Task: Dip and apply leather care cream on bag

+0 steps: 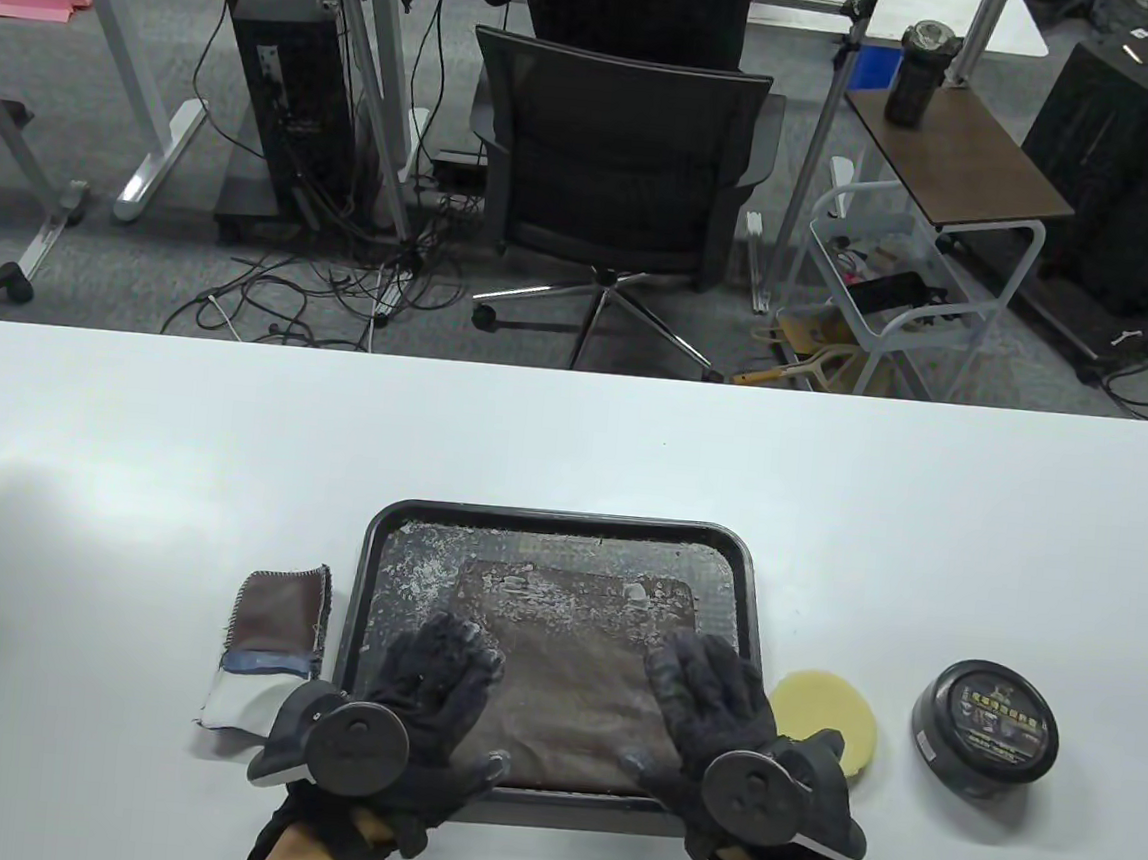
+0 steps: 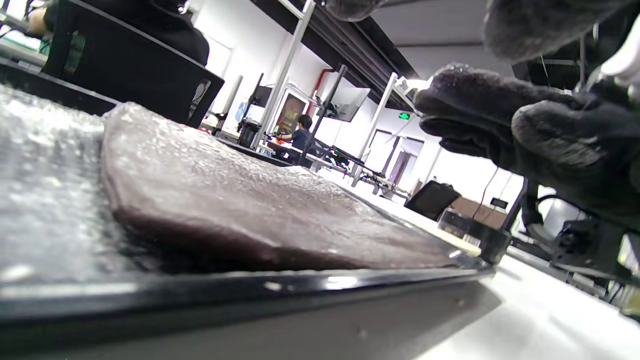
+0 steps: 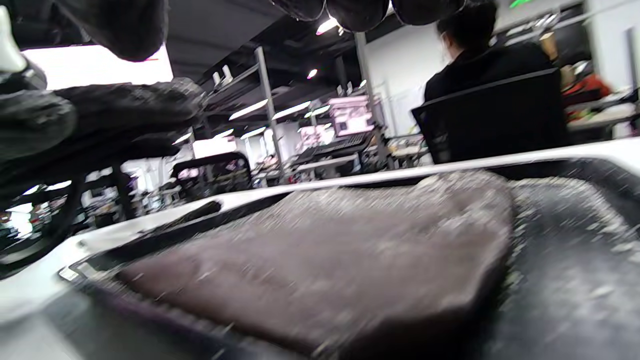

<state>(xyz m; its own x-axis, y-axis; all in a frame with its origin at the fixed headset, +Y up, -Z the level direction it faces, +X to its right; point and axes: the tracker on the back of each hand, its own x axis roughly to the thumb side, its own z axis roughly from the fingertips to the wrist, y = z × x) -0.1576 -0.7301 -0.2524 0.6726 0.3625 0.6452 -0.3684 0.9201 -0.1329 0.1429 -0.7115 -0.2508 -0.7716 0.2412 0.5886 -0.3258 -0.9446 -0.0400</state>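
Observation:
A flat brown leather bag [image 1: 562, 680] lies in a black tray [image 1: 566, 522], flecked with white cream at its far end. My left hand [image 1: 443, 665] is spread open over the bag's near left part and holds nothing. My right hand [image 1: 707, 688] is spread open over its near right part, also empty. A yellow sponge pad [image 1: 825, 713] lies on the table right of the tray. A black round cream tin [image 1: 985, 727] with its lid on stands further right. The bag fills the left wrist view [image 2: 240, 200] and the right wrist view [image 3: 325, 250], with the fingers above it.
A folded brown and white cloth [image 1: 269, 644] lies just left of the tray. The tray floor [image 3: 565, 240] is smeared with white residue. The white table [image 1: 178, 476] ends at a far edge, with an office chair [image 1: 618, 153] beyond it.

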